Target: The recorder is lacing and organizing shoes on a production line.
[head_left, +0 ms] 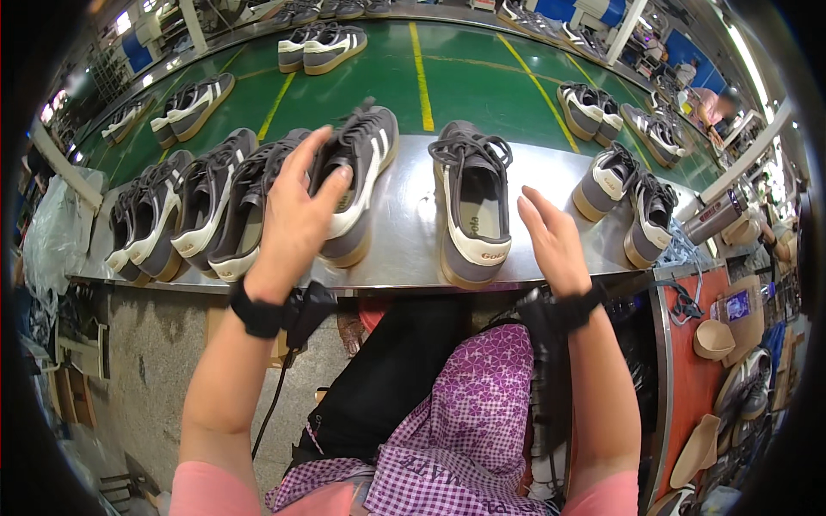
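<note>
My left hand (297, 211) grips the heel of a grey sneaker (361, 172) with white stripes, which stands tilted on the steel bench (404, 215). My right hand (552, 241) hovers with fingers apart just right of a second grey sneaker (471, 202), which lies flat with its tongue and laces up. The hand does not touch it. Both wrists wear black straps.
A row of several grey sneakers (185, 215) leans at the bench's left end. Two more sneakers (628, 198) sit at its right end beside a metal flask (714, 215). Behind runs a green conveyor (413, 77) with sneaker pairs. A person (710, 103) works far right.
</note>
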The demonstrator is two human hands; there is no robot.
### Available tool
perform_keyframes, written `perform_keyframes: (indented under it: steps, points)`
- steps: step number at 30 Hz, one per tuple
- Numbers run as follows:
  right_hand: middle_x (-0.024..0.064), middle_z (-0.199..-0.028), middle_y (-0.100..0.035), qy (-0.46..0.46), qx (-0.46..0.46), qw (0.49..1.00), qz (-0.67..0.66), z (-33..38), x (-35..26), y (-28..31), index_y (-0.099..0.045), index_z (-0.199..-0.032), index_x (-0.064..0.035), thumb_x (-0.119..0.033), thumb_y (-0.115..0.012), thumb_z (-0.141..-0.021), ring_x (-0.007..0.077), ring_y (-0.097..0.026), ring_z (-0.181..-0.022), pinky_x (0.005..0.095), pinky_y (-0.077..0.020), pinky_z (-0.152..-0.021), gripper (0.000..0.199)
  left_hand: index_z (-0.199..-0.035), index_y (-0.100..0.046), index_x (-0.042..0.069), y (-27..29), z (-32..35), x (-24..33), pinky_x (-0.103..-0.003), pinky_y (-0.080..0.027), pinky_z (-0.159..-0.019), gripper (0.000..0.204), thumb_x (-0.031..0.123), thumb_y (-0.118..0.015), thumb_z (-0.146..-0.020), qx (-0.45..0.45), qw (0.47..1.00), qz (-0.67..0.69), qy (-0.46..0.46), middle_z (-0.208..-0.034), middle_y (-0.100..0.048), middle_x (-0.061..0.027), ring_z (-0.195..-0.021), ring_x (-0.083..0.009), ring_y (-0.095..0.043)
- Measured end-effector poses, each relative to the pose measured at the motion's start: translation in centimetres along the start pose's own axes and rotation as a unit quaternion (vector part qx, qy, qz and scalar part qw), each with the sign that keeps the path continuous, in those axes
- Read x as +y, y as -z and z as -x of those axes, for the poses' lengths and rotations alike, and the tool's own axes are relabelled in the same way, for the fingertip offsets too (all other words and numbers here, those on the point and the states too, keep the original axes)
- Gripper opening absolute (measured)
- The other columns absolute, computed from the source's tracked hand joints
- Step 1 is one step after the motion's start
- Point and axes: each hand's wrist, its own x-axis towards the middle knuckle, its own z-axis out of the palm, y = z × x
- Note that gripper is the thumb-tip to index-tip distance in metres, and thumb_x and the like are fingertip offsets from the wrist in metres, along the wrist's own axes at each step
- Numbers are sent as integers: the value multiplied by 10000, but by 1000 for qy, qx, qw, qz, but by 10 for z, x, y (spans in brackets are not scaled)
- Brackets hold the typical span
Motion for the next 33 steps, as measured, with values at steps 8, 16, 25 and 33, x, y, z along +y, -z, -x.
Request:
perform_keyframes:
  steps: [8, 16, 25, 33]
  points:
    - [377, -1070, -580, -75, -48, 995, 35, 12, -16, -37, -367, -1368, 96, -226, -513, -841, 493, -564, -1060, 437, -448, -927, 635, -1224, -555, -43, -17, 97, 38, -419, -382, -1031, 466, 251, -636, -873, -184, 974, -66, -119, -1262, -544, -226, -1184, -375, -513]
    - [377, -1394, -329, 37, -174, 984, 18, 177, -61, -44, -23, -1455, 103, -34, -570, -749, 506, -548, -1078, 475, -483, -899, 903, -1468, -201, -41, 5, 160, 31, -415, -372, -1059, 811, 150, -654, -823, -352, 934, -51, 28, -1369, -449, -281, -1276, -401, -468]
    - [463, -1435, -109, 9, -265, 964, 31, 238, -60, -52, -93, -1374, 244, -18, -605, -731, 518, -591, -963, 443, -537, -803, 862, -1455, -151, -51, 37, 224, 17, -458, -394, -1040, 828, 18, -612, -771, -421, 902, -75, 55, -1398, -357, -327, -1250, -491, -439]
    - [408, -1469, -157, -51, -301, 950, -60, 221, -55, -31, -161, -1437, 134, -186, -652, -859, 491, -483, -1212, 433, -457, -973, 823, -1172, -581, -12, 63, 215, 40, -332, -500, -570, 630, 275, -829, -669, -324, 914, -225, -90, -751, -626, -91, -683, -252, -650]
